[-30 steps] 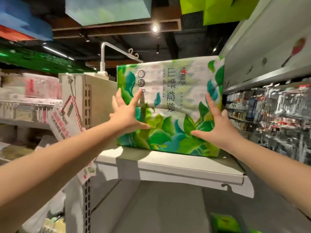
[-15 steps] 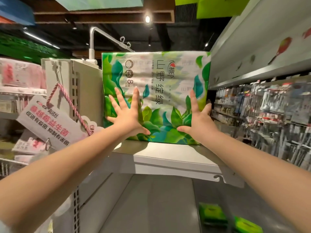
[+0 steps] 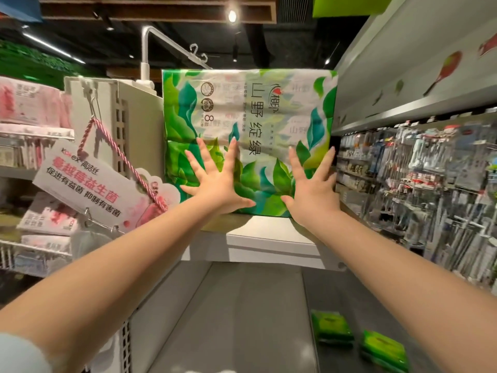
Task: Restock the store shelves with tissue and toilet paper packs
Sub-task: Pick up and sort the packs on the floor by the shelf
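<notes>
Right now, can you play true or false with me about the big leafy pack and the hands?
1. Both hands press flat on the front of the green leafy tissue pack. True: the left hand and the right hand have spread, straight fingers on it.
2. The pack lies on the floor. False: it stands upright on the top shelf.
3. A pink twisted cord hangs on the left with a white sign. True.
4. The pack is mostly red. False: it is green and white with leaves.
5. Small green packs lie on the lower shelf. True.
</notes>
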